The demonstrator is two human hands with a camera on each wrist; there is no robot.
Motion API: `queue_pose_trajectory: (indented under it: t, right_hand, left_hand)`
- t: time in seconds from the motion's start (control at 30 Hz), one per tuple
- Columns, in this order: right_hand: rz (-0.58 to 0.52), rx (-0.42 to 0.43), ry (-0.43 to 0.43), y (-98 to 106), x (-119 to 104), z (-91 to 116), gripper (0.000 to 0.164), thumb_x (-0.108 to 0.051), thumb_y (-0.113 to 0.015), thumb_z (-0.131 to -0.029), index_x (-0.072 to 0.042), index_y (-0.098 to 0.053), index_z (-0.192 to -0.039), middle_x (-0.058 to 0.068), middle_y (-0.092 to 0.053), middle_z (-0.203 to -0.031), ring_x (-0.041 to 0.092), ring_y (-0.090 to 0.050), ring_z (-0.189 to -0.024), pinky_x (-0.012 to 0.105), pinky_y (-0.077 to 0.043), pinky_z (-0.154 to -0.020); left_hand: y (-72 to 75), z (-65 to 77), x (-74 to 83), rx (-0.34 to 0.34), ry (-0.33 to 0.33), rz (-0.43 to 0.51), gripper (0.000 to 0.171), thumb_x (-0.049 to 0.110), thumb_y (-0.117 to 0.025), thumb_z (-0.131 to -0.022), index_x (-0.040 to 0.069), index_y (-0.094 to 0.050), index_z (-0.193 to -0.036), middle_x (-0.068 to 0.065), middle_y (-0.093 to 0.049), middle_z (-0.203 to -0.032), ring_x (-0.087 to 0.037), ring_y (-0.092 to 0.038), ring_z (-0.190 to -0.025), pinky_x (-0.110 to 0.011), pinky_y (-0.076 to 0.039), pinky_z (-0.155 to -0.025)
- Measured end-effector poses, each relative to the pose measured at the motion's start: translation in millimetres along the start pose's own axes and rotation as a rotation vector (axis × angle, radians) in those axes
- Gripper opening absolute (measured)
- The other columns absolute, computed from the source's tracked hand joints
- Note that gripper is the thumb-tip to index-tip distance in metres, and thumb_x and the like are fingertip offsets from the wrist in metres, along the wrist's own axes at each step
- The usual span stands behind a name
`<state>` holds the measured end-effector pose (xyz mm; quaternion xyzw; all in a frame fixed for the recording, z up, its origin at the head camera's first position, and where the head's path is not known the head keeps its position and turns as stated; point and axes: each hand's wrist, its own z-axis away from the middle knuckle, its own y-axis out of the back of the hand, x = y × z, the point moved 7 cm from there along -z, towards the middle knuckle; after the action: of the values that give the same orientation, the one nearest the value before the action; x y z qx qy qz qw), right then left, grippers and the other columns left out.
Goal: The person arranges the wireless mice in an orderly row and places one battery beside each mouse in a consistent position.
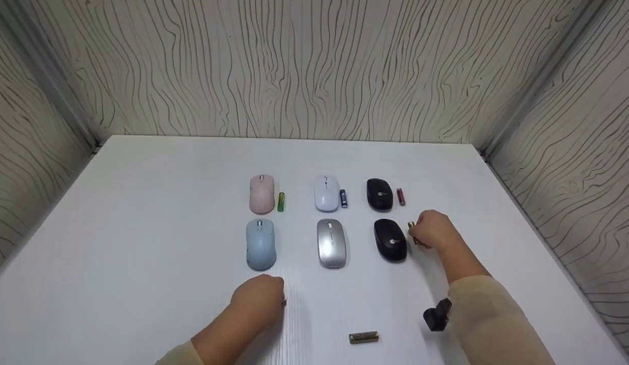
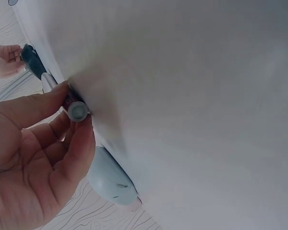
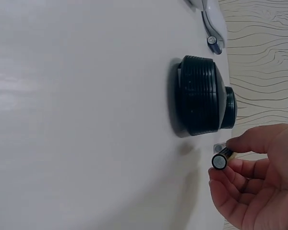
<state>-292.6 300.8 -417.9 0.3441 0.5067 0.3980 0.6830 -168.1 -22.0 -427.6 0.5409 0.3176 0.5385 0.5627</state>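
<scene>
My left hand point(image 1: 258, 299) pinches a small AA-type battery point(image 2: 77, 110) between thumb and fingers, its flat end facing the left wrist camera. It is close over the table, just in front of the light blue mouse point(image 1: 260, 245). On the right side, my right hand point(image 1: 435, 230) holds a black and gold battery point(image 3: 221, 160) by thumb and fingertips. That battery is beside the nearer black mouse point(image 1: 390, 240), to its right. A silver mouse point(image 1: 332, 244) sits between the blue and black ones. Another gold and black battery point(image 1: 363, 337) lies near the front of the table.
In the back row are a pink mouse point(image 1: 262, 194) with a green battery point(image 1: 281, 202), a white mouse point(image 1: 326, 193) with a dark blue battery point(image 1: 344, 198), and a black mouse point(image 1: 379, 194) with a red battery point(image 1: 401, 196). Wood-patterned panels point(image 1: 304, 71) surround the white table point(image 1: 142, 203).
</scene>
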Motion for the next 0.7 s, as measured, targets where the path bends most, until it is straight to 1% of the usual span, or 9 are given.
queue_pose_trajectory:
  t: [0.1,0.3,0.47,0.7]
  right_hand:
    - [0.016,-0.007,-0.014,-5.6,6.1,-1.2,0.016,-0.013,-0.05,-0.078,0.002,-0.054,-0.074,0.005,-0.055,-0.055,0.014,-0.05,-0.049,0.025,-0.04,-0.046]
    - [0.038,-0.006,-0.032,-8.6,13.3,-3.5,0.016,-0.014,-0.051,-0.076,0.0,-0.055,-0.071,0.005,-0.056,-0.056,0.015,-0.048,-0.05,0.026,-0.039,-0.048]
    - [0.065,0.006,-0.026,-9.1,12.6,-5.1,0.016,-0.015,-0.052,-0.076,-0.001,-0.056,-0.07,0.004,-0.054,-0.057,0.017,-0.048,-0.053,0.027,-0.038,-0.05]
    - [0.107,0.028,-0.021,-11.2,10.4,-6.5,0.018,-0.017,-0.054,-0.074,0.0,-0.054,-0.071,0.007,-0.053,-0.063,0.02,-0.047,-0.058,0.03,-0.038,-0.053]
  left_hand:
    - [-0.8,-0.2,-0.4,0.005,0.002,-0.013,0.017,0.017,-0.064,-0.072,0.004,-0.061,-0.081,-0.006,-0.06,-0.071,-0.021,-0.06,-0.071,-0.035,-0.049,-0.064]
    - [-1.6,-0.8,-0.3,0.006,0.022,0.003,0.017,0.02,-0.063,-0.073,0.005,-0.061,-0.081,-0.006,-0.059,-0.07,-0.02,-0.06,-0.069,-0.034,-0.049,-0.064]
    - [-1.5,-0.9,-0.7,0.009,0.021,0.005,0.015,0.017,-0.062,-0.074,0.004,-0.061,-0.081,-0.006,-0.059,-0.07,-0.019,-0.058,-0.067,-0.034,-0.049,-0.063]
    - [-2.0,-0.1,-0.5,0.003,0.028,0.014,0.017,0.017,-0.063,-0.073,0.004,-0.061,-0.084,-0.007,-0.06,-0.072,-0.019,-0.059,-0.07,-0.035,-0.049,-0.064]
